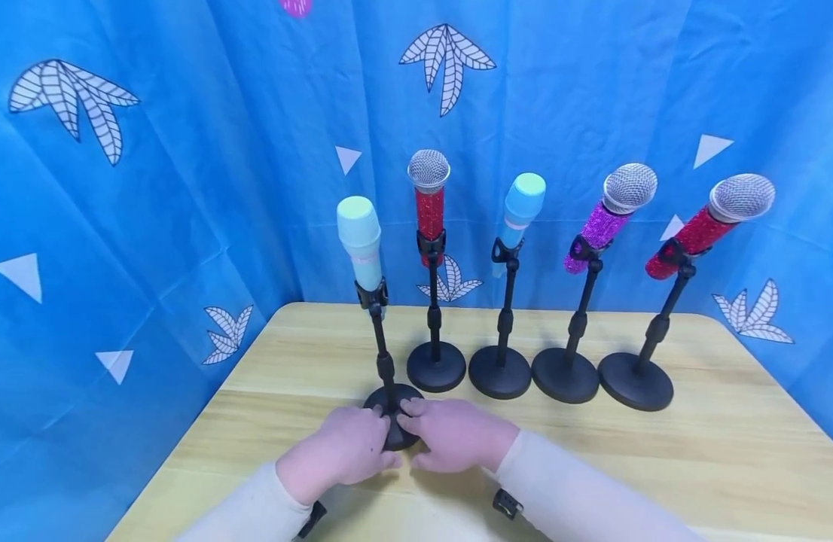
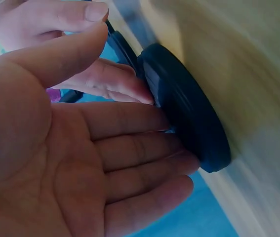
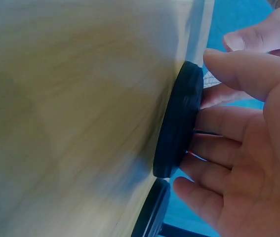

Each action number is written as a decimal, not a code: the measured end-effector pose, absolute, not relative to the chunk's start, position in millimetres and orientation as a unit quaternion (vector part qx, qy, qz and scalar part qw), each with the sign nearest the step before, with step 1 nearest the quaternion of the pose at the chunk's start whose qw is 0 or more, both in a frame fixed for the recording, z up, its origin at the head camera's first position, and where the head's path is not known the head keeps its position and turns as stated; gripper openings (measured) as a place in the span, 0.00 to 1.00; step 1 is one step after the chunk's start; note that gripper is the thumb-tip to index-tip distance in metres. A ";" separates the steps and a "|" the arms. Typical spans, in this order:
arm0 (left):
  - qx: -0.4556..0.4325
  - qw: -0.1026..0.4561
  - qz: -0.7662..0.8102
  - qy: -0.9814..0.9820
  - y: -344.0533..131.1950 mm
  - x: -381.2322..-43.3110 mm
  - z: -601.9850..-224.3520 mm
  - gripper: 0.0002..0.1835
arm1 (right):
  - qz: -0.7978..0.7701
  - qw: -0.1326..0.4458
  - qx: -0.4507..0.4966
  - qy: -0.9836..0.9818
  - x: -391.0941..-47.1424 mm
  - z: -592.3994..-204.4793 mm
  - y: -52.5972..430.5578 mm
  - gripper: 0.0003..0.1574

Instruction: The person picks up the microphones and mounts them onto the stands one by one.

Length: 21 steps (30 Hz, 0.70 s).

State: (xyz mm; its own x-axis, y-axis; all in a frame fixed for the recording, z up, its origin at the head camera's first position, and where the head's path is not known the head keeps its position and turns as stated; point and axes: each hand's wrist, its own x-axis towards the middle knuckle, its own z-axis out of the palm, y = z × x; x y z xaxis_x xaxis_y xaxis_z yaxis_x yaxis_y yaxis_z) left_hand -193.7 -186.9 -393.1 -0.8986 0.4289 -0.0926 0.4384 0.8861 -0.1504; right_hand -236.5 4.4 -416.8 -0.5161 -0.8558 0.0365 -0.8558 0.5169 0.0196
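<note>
A light blue microphone sits in the clip of a short black stand at the left end of a group of such stands. My left hand rests its fingertips on the left side of that stand's round base. From the other side, my right hand touches the same base. In the left wrist view, the left fingers lie nearly straight against the black disc. The right fingers are likewise extended along the disc, with the thumb apart from it.
Behind and to the right stand more black stands holding a red microphone, a blue one, a purple one and another red one. Their bases sit close together on the wooden table. A blue patterned curtain hangs behind.
</note>
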 end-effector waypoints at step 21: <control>0.168 0.063 -0.001 0.984 -226.2 -250.8 -388.4 0.19 | -0.021 -0.005 0.411 -0.911 -272.4 -415.5 -56.1 0.38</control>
